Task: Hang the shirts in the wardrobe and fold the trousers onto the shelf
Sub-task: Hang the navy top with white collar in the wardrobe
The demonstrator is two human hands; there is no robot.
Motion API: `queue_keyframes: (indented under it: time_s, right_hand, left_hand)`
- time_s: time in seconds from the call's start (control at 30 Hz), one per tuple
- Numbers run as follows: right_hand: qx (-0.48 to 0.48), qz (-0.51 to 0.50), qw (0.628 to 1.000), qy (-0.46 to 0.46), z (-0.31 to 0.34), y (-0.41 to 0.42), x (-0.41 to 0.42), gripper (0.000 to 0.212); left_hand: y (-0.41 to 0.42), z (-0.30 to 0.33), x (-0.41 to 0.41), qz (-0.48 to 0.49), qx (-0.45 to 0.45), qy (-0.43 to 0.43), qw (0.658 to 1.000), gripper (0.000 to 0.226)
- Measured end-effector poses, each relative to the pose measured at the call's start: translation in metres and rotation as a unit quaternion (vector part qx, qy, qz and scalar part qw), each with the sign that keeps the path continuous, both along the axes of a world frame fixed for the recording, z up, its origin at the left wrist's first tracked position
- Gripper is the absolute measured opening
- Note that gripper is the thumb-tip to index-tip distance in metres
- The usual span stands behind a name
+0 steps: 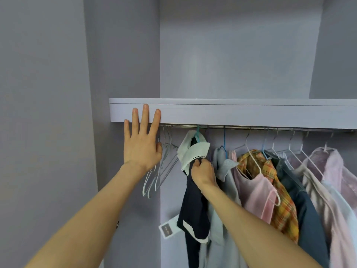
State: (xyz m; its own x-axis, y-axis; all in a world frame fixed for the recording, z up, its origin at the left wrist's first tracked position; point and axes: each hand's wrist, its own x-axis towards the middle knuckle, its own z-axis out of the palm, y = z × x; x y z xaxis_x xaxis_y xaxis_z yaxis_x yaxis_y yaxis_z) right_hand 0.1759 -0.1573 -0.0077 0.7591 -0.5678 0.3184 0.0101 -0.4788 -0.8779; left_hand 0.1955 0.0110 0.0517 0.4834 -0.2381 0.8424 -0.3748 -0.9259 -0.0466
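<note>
Left hand [142,146] raised flat, fingers [144,118] straight and spread apart, tips laid against front edge of pale lilac wardrobe shelf [231,115]; nothing held.

Right hand [202,174] curled, fingers clamped on dark navy shirt with white lace-trimmed collar [193,200], pinching fabric just below collar edge. Navy shirt hung on teal hanger [197,135], hook over metal rail [251,127] directly under shelf. White cuff band visible at lower sleeve. White paper tag with grey square [167,229] dangling near lower left of the garment.

Cluster of bare pale wire hangers [162,167] on rail to left of navy shirt, partly behind left palm.

To right of navy shirt along rail, in order: pale blue-grey collared shirt [222,200] on blue hanger, touching right wrist; pale pink shirt [257,194] on white hanger; orange-yellow plaid shirt [280,190]; dark blue-grey shirt [307,209]; pale lilac-pink shirts [332,180] at far right, count not resolvable. Garments packed close, overlapping.

Compartment above shelf: lilac back wall [231,55] only in view. No trousers in frame.
</note>
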Motion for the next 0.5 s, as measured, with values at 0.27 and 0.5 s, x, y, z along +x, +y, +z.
queue_keyframes:
  time_s: [0.27, 0.5]
  right_hand:
    - [0.024, 0.015, 0.997, 0.076, -0.031, 0.008, 0.008, 0.031]
    - [-0.039, 0.056, 0.994, 0.088, -0.026, 0.020, -0.063, 0.013]
  left_hand:
    - [0.000, 0.003, -0.008, 0.019, 0.004, 0.045, 0.999, 0.096]
    - [0.025, -0.024, -0.067, -0.047, -0.043, 0.208, 0.976, 0.076]
